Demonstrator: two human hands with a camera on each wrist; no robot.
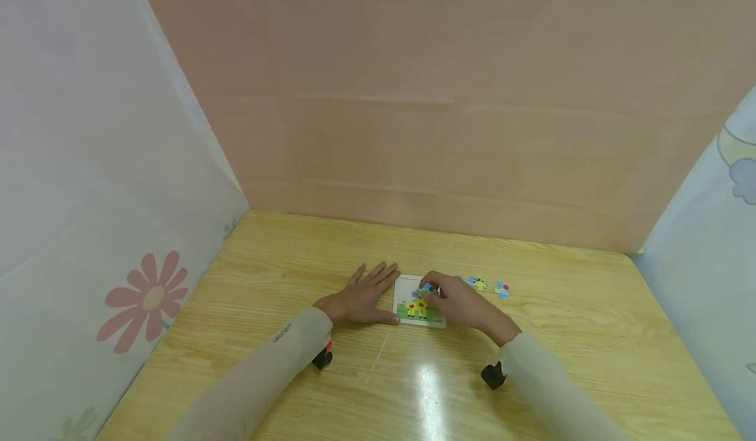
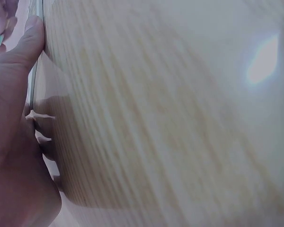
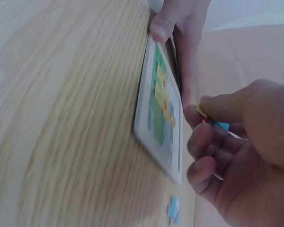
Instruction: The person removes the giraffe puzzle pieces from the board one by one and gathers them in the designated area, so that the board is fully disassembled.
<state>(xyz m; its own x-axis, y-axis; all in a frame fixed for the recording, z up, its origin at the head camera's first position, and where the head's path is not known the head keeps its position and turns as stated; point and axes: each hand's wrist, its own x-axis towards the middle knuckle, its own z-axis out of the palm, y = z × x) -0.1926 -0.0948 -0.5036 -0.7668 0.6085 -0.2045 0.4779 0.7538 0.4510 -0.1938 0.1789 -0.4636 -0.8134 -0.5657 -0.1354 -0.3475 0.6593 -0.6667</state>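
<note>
A small white-framed jigsaw board (image 1: 419, 323) lies on the table, with green ground and yellow animal shapes showing in its lower part. Along its left edge rests my left hand (image 1: 361, 298), fingers spread and thumb at the near left corner. My right hand (image 1: 463, 302) is over the board's right side. In the right wrist view, its thumb and fingers pinch a jigsaw piece (image 3: 222, 126) with blue, yellow and red on it. That hand covers part of the board in the head view.
Several loose jigsaw pieces (image 1: 477, 283) lie right of the board, behind the right hand; a blue one with a red spot (image 1: 503, 289) is farthest right. The wooden table (image 1: 567, 336) meets a brown back wall (image 1: 449, 152), with patterned white sheets (image 1: 71, 185) at both sides.
</note>
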